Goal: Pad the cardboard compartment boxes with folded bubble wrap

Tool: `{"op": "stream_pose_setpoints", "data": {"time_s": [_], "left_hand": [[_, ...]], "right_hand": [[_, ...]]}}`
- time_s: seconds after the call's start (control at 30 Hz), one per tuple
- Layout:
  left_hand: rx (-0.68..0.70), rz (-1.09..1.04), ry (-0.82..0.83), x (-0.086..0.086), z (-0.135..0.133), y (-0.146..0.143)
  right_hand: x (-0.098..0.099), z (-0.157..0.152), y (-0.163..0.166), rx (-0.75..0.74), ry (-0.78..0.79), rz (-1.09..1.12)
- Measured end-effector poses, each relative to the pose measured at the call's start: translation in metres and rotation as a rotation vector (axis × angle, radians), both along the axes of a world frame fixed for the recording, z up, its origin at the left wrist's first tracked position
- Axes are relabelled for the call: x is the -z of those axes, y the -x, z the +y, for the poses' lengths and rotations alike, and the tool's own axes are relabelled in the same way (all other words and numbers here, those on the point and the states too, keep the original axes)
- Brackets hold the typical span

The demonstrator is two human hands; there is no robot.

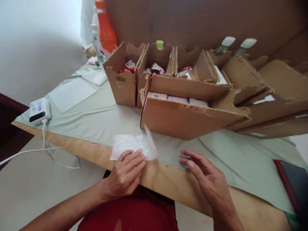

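left hand [125, 175] presses bubble wrap [131, 147] flat at table edge [79, 150]; right hand [204, 178] open, empty, bare cloth [231, 160] beside it.

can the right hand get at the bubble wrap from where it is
Probably yes: the right hand hovers open at the table edge, beside the bubble wrap, nothing between them; the left hand only covers its near edge.

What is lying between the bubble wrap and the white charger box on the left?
In the head view, only bare green table cover lies between the bubble wrap and the charger box.
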State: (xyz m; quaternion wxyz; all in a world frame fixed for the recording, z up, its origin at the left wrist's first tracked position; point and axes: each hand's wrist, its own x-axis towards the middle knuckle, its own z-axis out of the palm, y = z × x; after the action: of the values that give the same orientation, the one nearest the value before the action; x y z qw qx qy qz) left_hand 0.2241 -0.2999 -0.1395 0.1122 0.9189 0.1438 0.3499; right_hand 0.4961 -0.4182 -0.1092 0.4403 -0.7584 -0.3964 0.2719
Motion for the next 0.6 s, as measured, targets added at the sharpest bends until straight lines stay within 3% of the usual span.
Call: {"op": "stream_pose_setpoints", "data": {"time_s": [0.1,0.2,0.4,0.53,0.6], "left_hand": [[0.197,0.116,0.030,0.000,-0.011,-0.017],[0.241,0.164,0.059,-0.002,-0.012,-0.023],[0.135,0.131,0.082,-0.010,0.005,-0.025],[-0.018,0.088,0.116,-0.017,0.024,-0.024],[-0.075,0.067,0.131,-0.020,0.027,-0.024]], "right_hand": [[0.002,0.006,0.009,-0.117,-0.028,0.051],[0.008,0.012,0.016,-0.109,-0.013,0.002],[0.017,0.009,0.018,0.072,-0.002,-0.220],[0.022,-0.020,-0.005,0.161,0.075,-0.534],[0.022,-0.033,-0.015,0.189,0.039,-0.699]]}}
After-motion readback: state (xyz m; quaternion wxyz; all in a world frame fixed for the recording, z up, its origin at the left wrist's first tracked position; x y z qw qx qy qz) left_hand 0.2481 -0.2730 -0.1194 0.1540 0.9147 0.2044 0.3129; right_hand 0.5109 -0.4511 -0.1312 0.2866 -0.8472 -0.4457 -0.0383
